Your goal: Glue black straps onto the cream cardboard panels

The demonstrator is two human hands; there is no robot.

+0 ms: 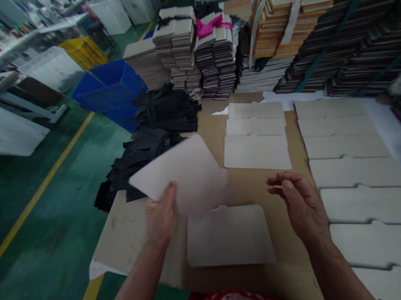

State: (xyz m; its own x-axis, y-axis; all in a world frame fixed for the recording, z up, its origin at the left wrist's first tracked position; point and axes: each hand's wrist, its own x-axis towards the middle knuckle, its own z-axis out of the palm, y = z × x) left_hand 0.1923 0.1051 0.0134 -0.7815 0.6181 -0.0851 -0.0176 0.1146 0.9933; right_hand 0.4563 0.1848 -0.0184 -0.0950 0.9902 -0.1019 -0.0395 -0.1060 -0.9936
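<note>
My left hand [162, 213] grips the lower left edge of a pale grey board [191, 173], thumb on top, and holds it tilted above the table. The board's right side is blurred. My right hand [300, 198] is raised over the brown table surface [246, 185], fingers partly bent and apart, with nothing in them. Between my forearms a similar board [229, 238] lies flat near the table's front edge. Farther back, several boards [256, 151] overlap in a short column. A longer column of overlapping boards [361, 172] runs down the right side.
Bundles of black strips [146, 146] lie at the table's left edge. Tied board stacks [175, 47] and orange-edged stacks [281, 23] stand at the back. Dark stacks [343, 37] fill the back right. Blue crates [110, 87] and a yellow crate [84, 53] stand on the green floor.
</note>
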